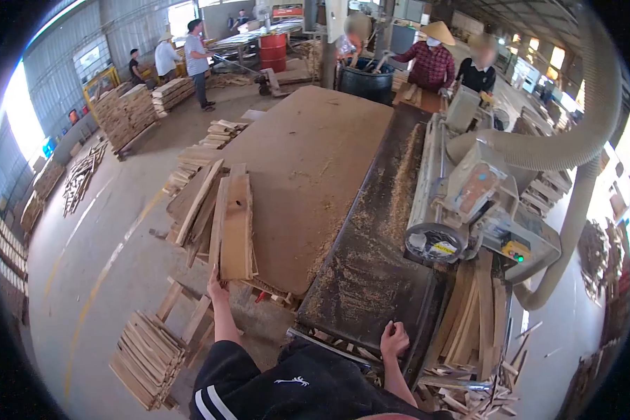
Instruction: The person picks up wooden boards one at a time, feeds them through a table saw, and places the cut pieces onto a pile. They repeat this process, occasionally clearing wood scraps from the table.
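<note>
**Left hand (218, 283) at the near end of two long light-brown wooden boards (237, 234), right hand (395, 340) curled over a black sawdust-strewn machine bed (364, 241)**

The boards lay side by side, lengthwise away from the person, on the near left part of a broad brown flat-topped table (308, 140); the wider one had a dark knot. The left hand was partly closed, its fingers bent against the boards' near end; whether it gripped them or only touched them could not be told. More rough wooden pieces (200, 204) lay just left of the boards.

The right hand made a loose fist at the near end of the bed; whether anything was inside it could not be told. A band of pale sawdust (402, 182) ran along the bed beside a grey-white metal machine (469, 185), from which a thick ribbed grey hose (595, 119) arched. A green light glowed on a small yellow control box (517, 251).

Long wooden strips (477, 311) lay to the right of the bed, and a stack of short wooden slats (147, 357) stood at lower left. Beyond the bed, a person in a conical hat and red checked shirt (430, 68) stood near a dark round drum (366, 85).
</note>
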{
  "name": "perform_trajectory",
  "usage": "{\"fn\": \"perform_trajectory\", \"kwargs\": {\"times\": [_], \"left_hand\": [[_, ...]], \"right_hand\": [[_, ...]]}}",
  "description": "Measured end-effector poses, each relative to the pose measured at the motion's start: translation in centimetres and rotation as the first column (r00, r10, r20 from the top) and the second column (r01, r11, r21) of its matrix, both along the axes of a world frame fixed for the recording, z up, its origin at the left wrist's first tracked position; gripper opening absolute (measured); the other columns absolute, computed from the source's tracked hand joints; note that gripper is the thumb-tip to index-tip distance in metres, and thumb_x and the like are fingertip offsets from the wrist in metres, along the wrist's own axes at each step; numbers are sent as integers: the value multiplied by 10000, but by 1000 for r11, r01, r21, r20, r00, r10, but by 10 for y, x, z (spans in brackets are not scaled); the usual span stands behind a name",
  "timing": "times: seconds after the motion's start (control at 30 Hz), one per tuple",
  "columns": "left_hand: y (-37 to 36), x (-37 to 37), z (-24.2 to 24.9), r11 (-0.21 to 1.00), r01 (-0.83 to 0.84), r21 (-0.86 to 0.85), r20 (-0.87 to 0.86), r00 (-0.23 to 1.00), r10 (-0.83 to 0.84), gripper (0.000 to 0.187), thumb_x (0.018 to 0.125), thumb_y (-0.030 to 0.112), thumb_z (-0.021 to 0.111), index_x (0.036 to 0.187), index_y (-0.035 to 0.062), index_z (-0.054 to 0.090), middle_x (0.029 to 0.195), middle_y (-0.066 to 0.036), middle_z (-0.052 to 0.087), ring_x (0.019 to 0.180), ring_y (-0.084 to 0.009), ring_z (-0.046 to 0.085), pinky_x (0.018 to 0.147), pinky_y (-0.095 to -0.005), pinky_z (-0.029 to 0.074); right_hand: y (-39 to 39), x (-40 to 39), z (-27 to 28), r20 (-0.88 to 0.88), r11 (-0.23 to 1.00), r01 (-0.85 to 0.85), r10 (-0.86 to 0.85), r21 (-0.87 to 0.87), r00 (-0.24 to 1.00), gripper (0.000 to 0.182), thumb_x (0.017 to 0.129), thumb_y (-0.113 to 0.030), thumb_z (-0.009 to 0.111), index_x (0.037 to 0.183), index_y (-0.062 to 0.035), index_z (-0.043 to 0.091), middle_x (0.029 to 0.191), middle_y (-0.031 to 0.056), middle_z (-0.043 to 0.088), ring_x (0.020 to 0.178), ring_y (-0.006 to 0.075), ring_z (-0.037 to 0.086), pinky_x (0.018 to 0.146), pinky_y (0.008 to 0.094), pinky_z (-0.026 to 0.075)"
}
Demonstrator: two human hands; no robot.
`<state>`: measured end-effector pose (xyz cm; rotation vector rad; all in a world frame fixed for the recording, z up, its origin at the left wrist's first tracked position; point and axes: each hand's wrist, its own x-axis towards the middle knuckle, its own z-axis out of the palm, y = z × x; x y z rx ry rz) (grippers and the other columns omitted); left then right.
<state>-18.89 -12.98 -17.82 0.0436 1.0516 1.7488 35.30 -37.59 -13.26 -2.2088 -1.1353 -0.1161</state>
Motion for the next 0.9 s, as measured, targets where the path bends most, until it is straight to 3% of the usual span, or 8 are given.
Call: {"fn": "perform_trajectory", "kwargs": {"times": [0.17,0.27,0.37,0.43,0.57,0.67,0.73,0.9], "left_hand": [[-42,60,89,995,-62,77,-454,886,91,274,879,115,810,1105,2,703,967,-66,728,783,-149,697,672,-276,558],[-59,76,111,979,-127,-159,-851,521,-70,264,874,205,809,984,-28,753,791,25,683,693,-83,605,621,-272,485],[-102,126,149,969,-144,-199,-944,293,-150,268,807,200,818,974,2,754,762,-112,726,621,-158,649,617,-324,514],[-125,147,148,992,-124,39,-998,-52,33,306,743,193,828,992,31,754,799,-170,722,611,-258,686,623,-349,538],[-187,195,180,991,110,82,-982,-163,99,405,695,193,827,1066,62,729,912,-131,744,778,-297,727,720,-391,572],[-217,215,205,941,335,-35,-932,-350,90,470,707,220,829,1139,71,718,1013,-116,746,909,-286,727,794,-404,569],[-241,218,205,878,461,-130,-916,-395,72,498,726,246,832,1173,65,710,1069,-116,743,974,-295,716,832,-410,563],[-265,200,185,699,634,-330,-843,-531,84,821,648,550,856,1277,61,658,1305,-151,640,1237,-342,581,997,-456,472]], "right_hand": [[-1,6,-14,35,998,-48,47,49,998,253,937,-261,694,784,-96,579,664,113,638,633,351,654,580,478,494],[0,3,-8,-20,1000,-23,23,-11,1000,245,944,-284,689,813,-81,646,711,138,678,662,361,671,601,481,508],[6,-13,12,-151,993,68,-82,-98,985,289,945,-333,690,861,-57,696,746,146,708,691,339,696,628,444,527],[28,-30,14,-401,989,-44,-16,-139,916,337,965,-382,674,959,-47,715,821,123,739,771,271,724,697,412,548],[59,-104,64,-973,816,-565,213,125,92,635,1035,-526,550,1518,-119,491,1370,143,635,1262,306,620,1026,417,506],[67,-161,113,-898,824,-436,185,363,-398,776,1011,-506,604,1605,-93,322,1503,176,510,1344,280,543,1065,428,472],[77,-173,94,-871,759,-500,490,417,17,796,996,-319,675,1616,-43,260,1561,169,444,1387,238,484,1098,397,437],[29,-158,54,-794,772,-476,567,421,218,823,960,-77,668,1620,4,182,1577,169,417,1379,204,461,1122,342,394]]}}
